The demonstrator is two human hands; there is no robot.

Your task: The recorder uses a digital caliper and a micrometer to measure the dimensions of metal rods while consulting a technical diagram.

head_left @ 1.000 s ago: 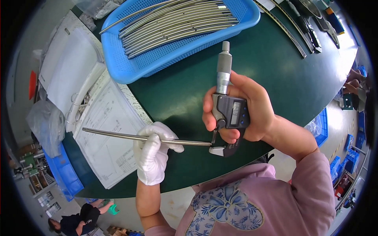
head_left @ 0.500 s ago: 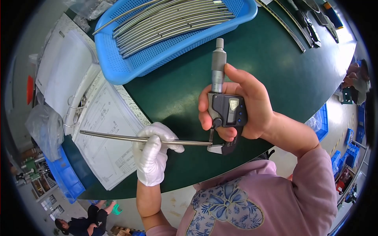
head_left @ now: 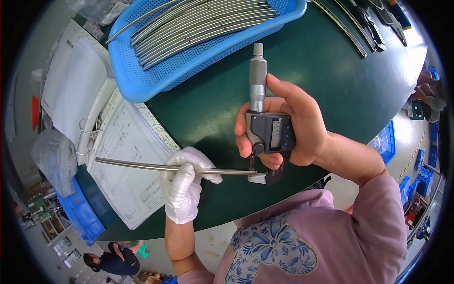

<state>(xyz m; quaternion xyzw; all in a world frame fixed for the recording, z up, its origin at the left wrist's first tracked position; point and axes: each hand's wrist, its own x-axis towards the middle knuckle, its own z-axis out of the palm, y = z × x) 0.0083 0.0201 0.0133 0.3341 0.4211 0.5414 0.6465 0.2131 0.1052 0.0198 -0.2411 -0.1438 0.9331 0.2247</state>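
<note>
My left hand [head_left: 183, 189], in a white glove, is closed around a thin metal rod [head_left: 132, 164] that lies nearly level across the view. The rod's right end sits between the jaws of a digital micrometer [head_left: 268, 130]. My bare right hand [head_left: 302, 120] grips the micrometer's dark body, its thumb resting along the grey barrel, which points away from me. Digits show on the small display. Fingers of the right hand wrap behind the frame and are partly hidden.
A blue perforated basket [head_left: 179, 78] holding several metal rods [head_left: 203, 31] stands at the back of the green table [head_left: 340, 90]. An open ring binder with drawings [head_left: 130, 161] lies at left. Curved strips [head_left: 343, 28] and tools lie far right. Another person [head_left: 113, 259] sits beyond the table.
The micrometer and my right hand have shifted slightly left, and its display now shows digits more plainly. The rod stays between the jaws. My left hand has barely moved.
</note>
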